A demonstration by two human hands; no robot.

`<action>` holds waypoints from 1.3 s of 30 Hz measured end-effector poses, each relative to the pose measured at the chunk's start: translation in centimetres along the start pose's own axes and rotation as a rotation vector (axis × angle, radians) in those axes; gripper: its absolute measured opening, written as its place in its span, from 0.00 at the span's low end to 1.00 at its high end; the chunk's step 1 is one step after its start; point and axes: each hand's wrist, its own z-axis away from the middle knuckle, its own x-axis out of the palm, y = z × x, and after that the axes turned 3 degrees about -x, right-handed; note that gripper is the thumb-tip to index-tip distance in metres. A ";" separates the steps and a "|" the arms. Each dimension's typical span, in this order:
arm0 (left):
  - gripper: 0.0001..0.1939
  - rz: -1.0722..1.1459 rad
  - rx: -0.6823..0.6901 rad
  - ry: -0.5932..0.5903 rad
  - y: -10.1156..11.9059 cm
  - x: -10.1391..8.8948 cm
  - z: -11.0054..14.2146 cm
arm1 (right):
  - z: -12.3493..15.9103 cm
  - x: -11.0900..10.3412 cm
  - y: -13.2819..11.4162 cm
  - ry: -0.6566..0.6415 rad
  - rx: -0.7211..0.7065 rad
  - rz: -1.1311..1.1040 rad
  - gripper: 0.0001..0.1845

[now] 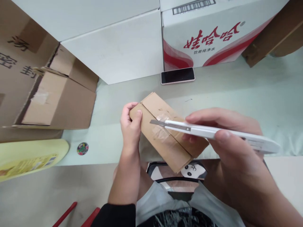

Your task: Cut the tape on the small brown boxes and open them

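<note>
Two bare hands meet at one small cardboard box (pixel 174 153), which lies between them above a pale green table cover (pixel 113 104). Our left hand (pixel 131 126) closes on the box's far left corner, thumb on top, fingers wrapped around the edge. Its long axis slants from that hand down toward our body and to the right, with a center seam (pixel 177 141) running the same way. Our right hand (pixel 236 154) closes around a white utility knife (pixel 203 130), over the box's right side; we cannot tell whether those fingers touch the cardboard. The bare blade (pixel 156 122) points left, toward our left hand, and the knife crosses over the seam beside clear tape (pixel 161 133). Whether the blade touches is unclear. The left hand is nearer the blade tip.

Beyond our right hand, a white carton (pixel 201 34) reads "娃哈哈" in large red characters with a registered mark, "饮用纯净水" smaller below, and a barcode on top. A phone (pixel 178 76) with a dark screen lies before it. Left of our left hand, a large brown carton (pixel 14 85) shows "汤", "密" and "封"; nearer us, the print on a yellow container (pixel 54 146) is too blurred to read.
</note>
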 end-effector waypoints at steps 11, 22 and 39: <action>0.21 -0.006 0.051 -0.057 -0.3 0.0 0.5 | 0.0 0.4 0.1 0.079 -0.072 0.253 0.05; 0.20 -0.027 0.069 -0.065 -0.4 0.0 0.3 | -1.1 0.8 -0.7 -0.176 -0.194 0.417 0.07; 0.18 -0.058 0.056 -0.057 -0.1 0.0 0.4 | -1.1 1.2 0.4 -0.237 -0.311 0.375 0.09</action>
